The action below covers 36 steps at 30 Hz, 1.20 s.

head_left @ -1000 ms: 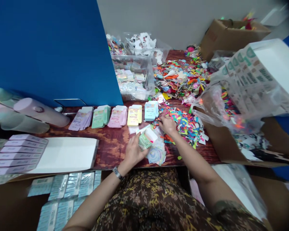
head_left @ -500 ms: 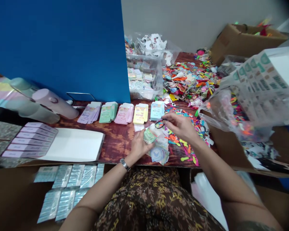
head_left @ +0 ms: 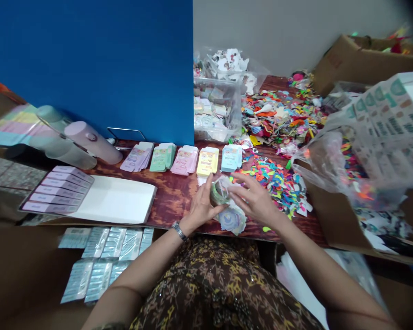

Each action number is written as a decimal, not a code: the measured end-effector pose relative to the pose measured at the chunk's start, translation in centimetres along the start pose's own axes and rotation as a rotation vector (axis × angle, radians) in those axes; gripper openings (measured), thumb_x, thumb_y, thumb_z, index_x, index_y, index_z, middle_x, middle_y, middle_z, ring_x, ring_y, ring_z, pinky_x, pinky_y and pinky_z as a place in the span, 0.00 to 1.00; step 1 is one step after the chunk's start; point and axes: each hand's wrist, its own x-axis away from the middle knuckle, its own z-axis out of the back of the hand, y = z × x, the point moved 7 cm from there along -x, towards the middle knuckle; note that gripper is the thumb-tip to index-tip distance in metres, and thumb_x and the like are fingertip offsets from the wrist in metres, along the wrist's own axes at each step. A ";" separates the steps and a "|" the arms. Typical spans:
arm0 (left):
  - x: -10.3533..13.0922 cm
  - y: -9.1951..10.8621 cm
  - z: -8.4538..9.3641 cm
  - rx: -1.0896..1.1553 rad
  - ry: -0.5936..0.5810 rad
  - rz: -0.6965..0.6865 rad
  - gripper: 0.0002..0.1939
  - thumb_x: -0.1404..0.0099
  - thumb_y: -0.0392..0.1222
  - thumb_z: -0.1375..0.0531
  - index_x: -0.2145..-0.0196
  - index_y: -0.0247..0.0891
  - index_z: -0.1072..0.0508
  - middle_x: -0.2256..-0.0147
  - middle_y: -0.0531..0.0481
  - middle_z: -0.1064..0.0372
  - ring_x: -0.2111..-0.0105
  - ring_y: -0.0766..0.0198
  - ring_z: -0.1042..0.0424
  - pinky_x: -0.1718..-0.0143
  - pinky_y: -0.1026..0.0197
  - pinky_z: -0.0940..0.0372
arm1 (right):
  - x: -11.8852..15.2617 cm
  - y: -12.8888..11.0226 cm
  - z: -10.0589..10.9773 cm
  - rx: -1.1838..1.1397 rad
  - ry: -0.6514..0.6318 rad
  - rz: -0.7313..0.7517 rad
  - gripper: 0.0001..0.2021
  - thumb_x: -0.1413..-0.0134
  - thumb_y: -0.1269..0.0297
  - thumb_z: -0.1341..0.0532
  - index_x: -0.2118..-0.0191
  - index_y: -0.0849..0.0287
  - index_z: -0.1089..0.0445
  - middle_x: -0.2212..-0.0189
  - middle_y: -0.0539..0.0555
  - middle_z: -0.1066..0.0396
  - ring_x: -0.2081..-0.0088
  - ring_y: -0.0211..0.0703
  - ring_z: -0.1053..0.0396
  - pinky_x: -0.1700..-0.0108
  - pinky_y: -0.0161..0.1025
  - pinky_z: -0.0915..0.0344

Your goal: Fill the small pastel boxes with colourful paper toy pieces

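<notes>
Your dark red table (head_left: 174, 201) spreads wide, white tray (head_left: 119, 199) well left of the yellow carton stack (head_left: 207, 161), bright pile of pieces (head_left: 278, 176) to its right. On the stack's near side, your right hand (head_left: 253, 198) bends its fingers, grip impossible to tell; your left hand (head_left: 200, 204) clamps tight around the small green box (head_left: 220, 196), tucked between thumb and fingers.

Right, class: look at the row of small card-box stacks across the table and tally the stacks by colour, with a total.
Purple stack: 1
Green stack: 1
Pink stack: 1
Yellow stack: 1
Blue stack: 1
Total: 5 stacks
</notes>
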 end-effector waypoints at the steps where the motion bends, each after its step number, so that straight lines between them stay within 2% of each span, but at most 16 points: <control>1: 0.0 0.1 0.0 -0.033 0.005 -0.039 0.53 0.38 0.53 0.36 0.30 0.38 0.66 0.38 0.32 0.42 0.40 0.46 0.36 0.43 0.48 0.35 | 0.2 -0.3 -0.3 0.001 -0.028 0.025 0.10 0.37 0.65 0.42 0.51 0.55 0.28 0.41 0.61 0.37 0.42 0.51 0.34 0.45 0.52 0.31; 4: 0.0 0.0 0.1 -0.105 0.024 -0.073 0.52 0.36 0.51 0.37 0.30 0.37 0.69 0.39 0.31 0.42 0.41 0.45 0.35 0.44 0.48 0.35 | 0.2 -0.3 -0.1 -0.033 -0.017 0.007 0.14 0.37 0.63 0.41 0.46 0.54 0.32 0.39 0.62 0.39 0.41 0.51 0.36 0.44 0.54 0.32; 8: -0.1 0.3 -0.2 -0.074 -0.023 -0.024 0.52 0.37 0.53 0.37 0.30 0.38 0.67 0.38 0.32 0.42 0.42 0.45 0.35 0.44 0.47 0.35 | -0.1 -0.4 1.0 -0.033 0.074 -0.015 0.14 0.36 0.63 0.42 0.46 0.55 0.32 0.45 0.61 0.33 0.45 0.50 0.32 0.46 0.51 0.31; 12: -0.1 0.2 -0.4 -0.035 -0.031 0.095 0.51 0.38 0.52 0.37 0.30 0.37 0.65 0.37 0.32 0.43 0.41 0.44 0.36 0.44 0.46 0.35 | 0.1 -1.7 -0.6 0.143 0.013 0.046 0.22 0.43 0.51 0.36 0.45 0.52 0.31 0.43 0.60 0.33 0.44 0.57 0.36 0.44 0.56 0.36; 14: 0.1 0.0 -0.6 -0.035 -0.033 0.128 0.51 0.38 0.49 0.36 0.30 0.37 0.64 0.38 0.32 0.42 0.42 0.44 0.35 0.46 0.46 0.33 | 0.2 -2.3 -1.9 0.269 -0.030 0.067 0.20 0.42 0.54 0.37 0.44 0.48 0.31 0.47 0.57 0.29 0.48 0.55 0.34 0.45 0.55 0.37; 16: 0.3 -0.1 -0.7 -0.038 -0.040 0.140 0.51 0.39 0.46 0.36 0.30 0.36 0.63 0.39 0.32 0.40 0.44 0.45 0.33 0.47 0.46 0.32 | 0.3 -2.7 -2.8 0.316 -0.069 0.073 0.14 0.37 0.62 0.41 0.47 0.46 0.29 0.55 0.54 0.24 0.55 0.49 0.32 0.50 0.50 0.36; 18: 0.5 -0.1 -0.9 -0.032 -0.042 0.142 0.51 0.41 0.46 0.35 0.30 0.35 0.60 0.41 0.33 0.38 0.44 0.45 0.33 0.47 0.46 0.33 | 0.0 -2.5 -2.9 0.282 -0.071 0.046 0.12 0.35 0.66 0.44 0.51 0.49 0.27 0.61 0.54 0.22 0.61 0.47 0.31 0.56 0.46 0.35; 20: 0.7 -0.1 -1.0 -0.002 -0.032 0.136 0.50 0.42 0.48 0.34 0.31 0.36 0.57 0.41 0.34 0.38 0.43 0.46 0.33 0.45 0.46 0.34 | -0.6 -2.1 -2.1 0.182 -0.033 -0.015 0.11 0.35 0.66 0.45 0.54 0.54 0.26 0.63 0.55 0.22 0.63 0.46 0.30 0.59 0.45 0.35; 23: 0.9 0.1 -1.0 0.055 -0.009 0.127 0.47 0.41 0.50 0.34 0.32 0.39 0.53 0.40 0.37 0.38 0.42 0.48 0.34 0.43 0.47 0.35 | -1.5 -1.2 -0.8 -0.024 0.031 -0.141 0.09 0.35 0.65 0.44 0.55 0.55 0.26 0.62 0.54 0.23 0.62 0.45 0.27 0.59 0.42 0.32; 26: 0.9 0.3 -0.9 0.086 0.006 0.124 0.46 0.40 0.51 0.34 0.32 0.39 0.52 0.39 0.37 0.40 0.40 0.49 0.36 0.41 0.47 0.36 | -2.0 -0.8 -0.5 -0.146 0.060 -0.222 0.09 0.36 0.64 0.43 0.55 0.54 0.27 0.62 0.53 0.23 0.61 0.44 0.26 0.58 0.42 0.31; 31: 1.0 0.2 -0.6 0.107 0.033 0.131 0.47 0.40 0.52 0.34 0.32 0.38 0.53 0.38 0.36 0.41 0.39 0.48 0.37 0.40 0.46 0.37 | -2.0 -1.3 -0.6 -0.045 0.087 -0.161 0.08 0.37 0.65 0.42 0.56 0.53 0.26 0.60 0.55 0.24 0.55 0.48 0.28 0.52 0.48 0.32; 36: 0.8 0.0 -0.2 0.119 0.045 0.142 0.54 0.41 0.53 0.33 0.30 0.39 0.62 0.36 0.34 0.44 0.39 0.46 0.38 0.41 0.47 0.36 | -1.2 -1.1 0.0 -0.050 0.065 -0.106 0.16 0.38 0.65 0.41 0.45 0.54 0.31 0.49 0.60 0.31 0.48 0.51 0.32 0.47 0.51 0.33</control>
